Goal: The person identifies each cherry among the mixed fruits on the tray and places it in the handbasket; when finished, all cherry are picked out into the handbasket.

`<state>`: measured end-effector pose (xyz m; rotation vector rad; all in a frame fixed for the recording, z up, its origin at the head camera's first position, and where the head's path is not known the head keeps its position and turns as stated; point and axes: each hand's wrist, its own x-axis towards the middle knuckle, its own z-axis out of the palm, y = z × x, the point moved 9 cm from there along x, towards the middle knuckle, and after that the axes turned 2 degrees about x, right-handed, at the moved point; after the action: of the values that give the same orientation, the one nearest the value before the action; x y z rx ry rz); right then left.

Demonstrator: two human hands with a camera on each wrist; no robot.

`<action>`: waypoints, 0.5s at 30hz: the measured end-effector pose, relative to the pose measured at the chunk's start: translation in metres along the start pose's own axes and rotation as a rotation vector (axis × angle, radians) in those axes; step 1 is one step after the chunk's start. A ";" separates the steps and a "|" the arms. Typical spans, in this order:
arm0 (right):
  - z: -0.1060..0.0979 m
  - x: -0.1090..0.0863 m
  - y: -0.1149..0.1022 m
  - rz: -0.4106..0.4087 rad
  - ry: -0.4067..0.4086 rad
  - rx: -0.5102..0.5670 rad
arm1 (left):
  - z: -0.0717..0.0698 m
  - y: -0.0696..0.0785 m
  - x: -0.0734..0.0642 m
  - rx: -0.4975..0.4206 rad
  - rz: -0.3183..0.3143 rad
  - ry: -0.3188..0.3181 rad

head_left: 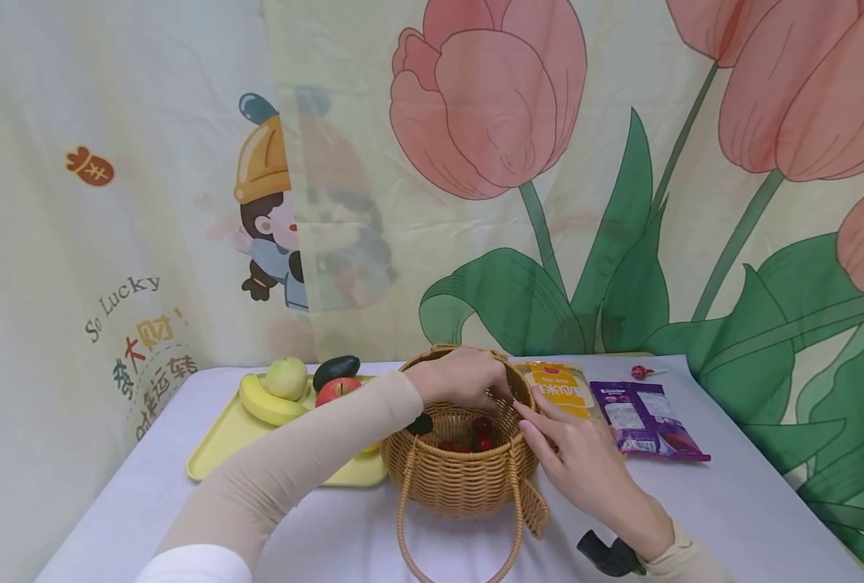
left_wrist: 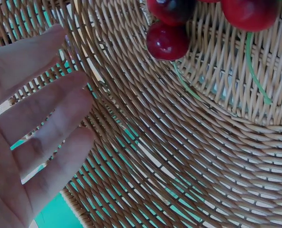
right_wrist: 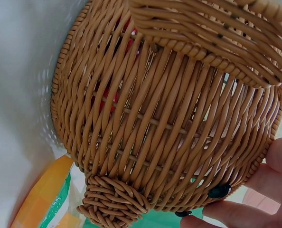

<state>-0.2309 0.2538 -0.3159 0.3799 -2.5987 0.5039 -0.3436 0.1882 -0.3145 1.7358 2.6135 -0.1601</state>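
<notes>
A round wicker basket [head_left: 461, 482] stands on the table with its handle hanging toward me. My left hand [head_left: 468, 376] reaches over the rim into it. In the left wrist view the left hand [left_wrist: 41, 128] has loosely extended fingers near the woven inner wall and holds nothing. Red cherries [left_wrist: 167, 42] with green stems lie inside the basket, apart from those fingers. My right hand [head_left: 585, 453] is at the basket's right rim. Seen from the right wrist, the right hand's fingers [right_wrist: 264, 183] touch the outside near a black bead [right_wrist: 219, 191]; their tips are partly cut off.
Left of the basket, a yellow tray [head_left: 209, 453] carries a banana [head_left: 267, 405], a pale round fruit [head_left: 287, 378], a red apple [head_left: 337, 390] and a dark oval item [head_left: 337, 370]. On the right lie a yellow packet [head_left: 559, 385], a purple packet [head_left: 646, 417] and a lollipop [head_left: 641, 372].
</notes>
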 end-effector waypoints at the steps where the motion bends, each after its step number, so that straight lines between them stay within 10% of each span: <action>1: 0.000 0.000 0.000 0.003 -0.004 0.001 | -0.001 0.001 0.000 -0.004 0.001 0.004; 15: 0.004 0.000 0.004 0.035 -0.028 0.020 | -0.027 0.013 -0.002 0.019 0.095 0.045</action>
<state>-0.2339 0.2555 -0.3197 0.3511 -2.6331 0.5402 -0.3292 0.1934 -0.2889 1.8871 2.5614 -0.1477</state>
